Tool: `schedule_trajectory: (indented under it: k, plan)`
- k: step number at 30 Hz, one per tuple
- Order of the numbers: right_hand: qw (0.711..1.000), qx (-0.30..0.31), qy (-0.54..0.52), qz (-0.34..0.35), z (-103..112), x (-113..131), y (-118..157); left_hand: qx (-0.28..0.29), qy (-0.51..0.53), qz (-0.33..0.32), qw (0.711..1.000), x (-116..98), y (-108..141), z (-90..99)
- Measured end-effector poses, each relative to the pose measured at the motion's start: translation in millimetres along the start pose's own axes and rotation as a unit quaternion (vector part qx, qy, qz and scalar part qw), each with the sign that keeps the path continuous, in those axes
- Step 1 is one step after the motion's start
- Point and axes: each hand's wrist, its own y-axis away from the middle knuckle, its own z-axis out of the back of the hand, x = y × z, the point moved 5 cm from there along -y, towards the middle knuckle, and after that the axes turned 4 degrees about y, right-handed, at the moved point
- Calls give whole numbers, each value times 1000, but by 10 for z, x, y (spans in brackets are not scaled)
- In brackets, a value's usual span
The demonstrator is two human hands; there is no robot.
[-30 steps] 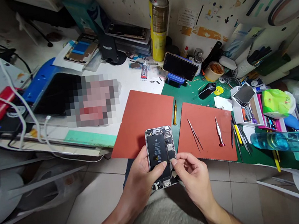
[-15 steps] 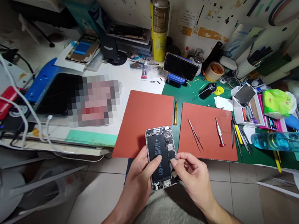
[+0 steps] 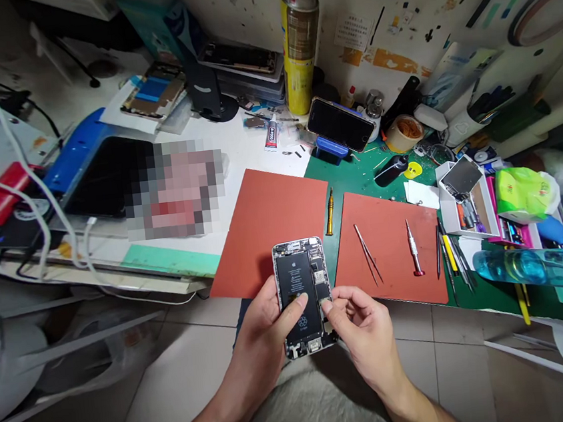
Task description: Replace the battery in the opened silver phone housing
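An opened smartphone (image 3: 295,270) with its screen off is held up in front of me, past the near edge of the bench. Its black battery and the parts along its right side lie bare. My left hand (image 3: 267,316) grips it from the left, thumb flat across the battery, fingers hidden behind. My right hand (image 3: 363,320) is closed at the lower right edge, thumb pressed on the phone's side and the other fingers curled. Tweezers (image 3: 368,255) and a silver screwdriver (image 3: 413,249) rest on the right red mat (image 3: 388,226).
Left of a gold screwdriver (image 3: 330,212) lies another red mat (image 3: 272,218). A blue bottle (image 3: 529,265) lies at the right edge. Behind stand a phone on a blue holder (image 3: 332,148) and a yellow spray can (image 3: 301,54). White cables (image 3: 33,197) hang at left.
The phone has shifted very slightly to the left in my hands. My left thumb has slid a little to the right over the battery. The tools lie where they were.
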Motion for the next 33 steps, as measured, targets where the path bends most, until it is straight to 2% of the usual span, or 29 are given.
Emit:
schedule_trajectory:
  k: [8, 14, 23, 28, 33]
  plan:
    - [1000, -6, -3, -3, 15, -34, -13, 22, 32, 19, 999, 2, -5, -46]
    - [1000, -11, -1, -4, 17, 4, -14, -40, 93, 40, 994, 52, -4, 4]
    - [1000, -7, 16, -5, 51, -45, -43, -24, 123, 20, 992, 45, -18, -32]
    - [1000, -10, 16, 2, 39, -58, -29, -67, 87, -5, 994, 104, -26, 57]
    - [999, -15, 34, 26, 28, -90, 12, -24, 17, -39, 999, 157, -89, 112]
